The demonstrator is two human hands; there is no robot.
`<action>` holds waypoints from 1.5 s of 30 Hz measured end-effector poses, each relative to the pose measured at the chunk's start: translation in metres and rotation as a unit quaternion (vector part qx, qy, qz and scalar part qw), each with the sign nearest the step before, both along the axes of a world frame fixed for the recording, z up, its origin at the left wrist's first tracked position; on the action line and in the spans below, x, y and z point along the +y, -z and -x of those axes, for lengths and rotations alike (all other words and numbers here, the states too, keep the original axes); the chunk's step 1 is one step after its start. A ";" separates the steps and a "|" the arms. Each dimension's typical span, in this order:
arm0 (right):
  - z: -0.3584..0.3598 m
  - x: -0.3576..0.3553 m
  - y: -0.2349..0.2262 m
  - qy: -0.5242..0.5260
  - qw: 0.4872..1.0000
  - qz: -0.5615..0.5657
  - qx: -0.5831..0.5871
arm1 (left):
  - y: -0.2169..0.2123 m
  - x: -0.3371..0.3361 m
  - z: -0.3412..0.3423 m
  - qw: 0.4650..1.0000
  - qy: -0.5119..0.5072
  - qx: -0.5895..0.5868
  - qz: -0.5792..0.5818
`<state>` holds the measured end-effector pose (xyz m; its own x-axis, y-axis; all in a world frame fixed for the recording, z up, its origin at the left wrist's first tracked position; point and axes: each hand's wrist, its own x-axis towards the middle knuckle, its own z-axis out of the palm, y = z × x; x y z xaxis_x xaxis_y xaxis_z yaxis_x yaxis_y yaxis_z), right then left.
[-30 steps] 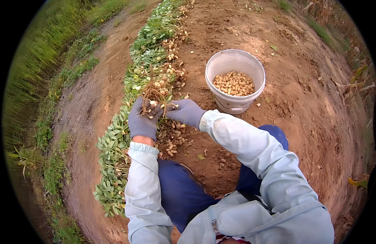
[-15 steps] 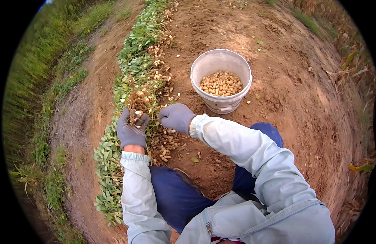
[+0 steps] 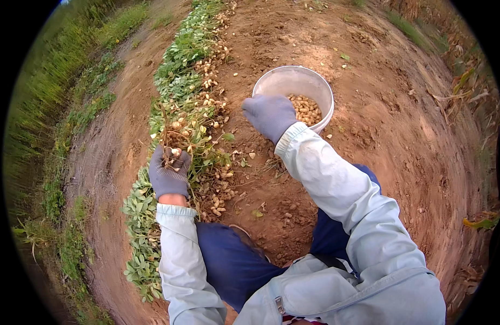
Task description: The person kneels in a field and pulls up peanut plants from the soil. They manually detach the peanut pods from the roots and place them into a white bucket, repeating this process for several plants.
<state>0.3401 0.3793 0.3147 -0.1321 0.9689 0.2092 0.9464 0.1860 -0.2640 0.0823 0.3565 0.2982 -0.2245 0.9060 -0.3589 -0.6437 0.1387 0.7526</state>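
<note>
Right hand (image 3: 270, 117) curls at the bucket's (image 3: 331, 103) left rim; whether it grips anything cannot be told. Left hand (image 3: 170, 176) clasps roots (image 3: 170, 134) that rise past its fingers.

The bucket (image 3: 279, 83) appears smooth, matt plastic. The gloves (image 3: 271, 116) are matt cloth. The peanuts (image 3: 306, 111) have rough shells.

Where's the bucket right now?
Head view, upper part, just right of centre: the whitish bucket stands on bare soil, right of the row of leafy plants; the right hand covers its near-left side.
</note>
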 end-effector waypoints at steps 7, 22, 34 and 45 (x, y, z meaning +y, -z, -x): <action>-0.006 -0.010 -0.026 -0.107 0.966 -0.205 0.114 | 0.006 0.008 -0.018 0.995 0.030 0.093 -0.008; 0.030 -0.003 -0.014 -0.125 0.985 0.082 0.083 | -0.006 0.003 -0.029 0.798 0.036 0.590 -0.119; 0.035 -0.019 -0.020 -0.235 0.958 -0.095 0.132 | -0.001 0.002 -0.033 0.714 0.244 0.639 -0.152; 0.044 -0.013 0.001 -0.175 0.973 0.036 0.149 | -0.012 -0.005 -0.017 0.781 0.236 0.558 -0.152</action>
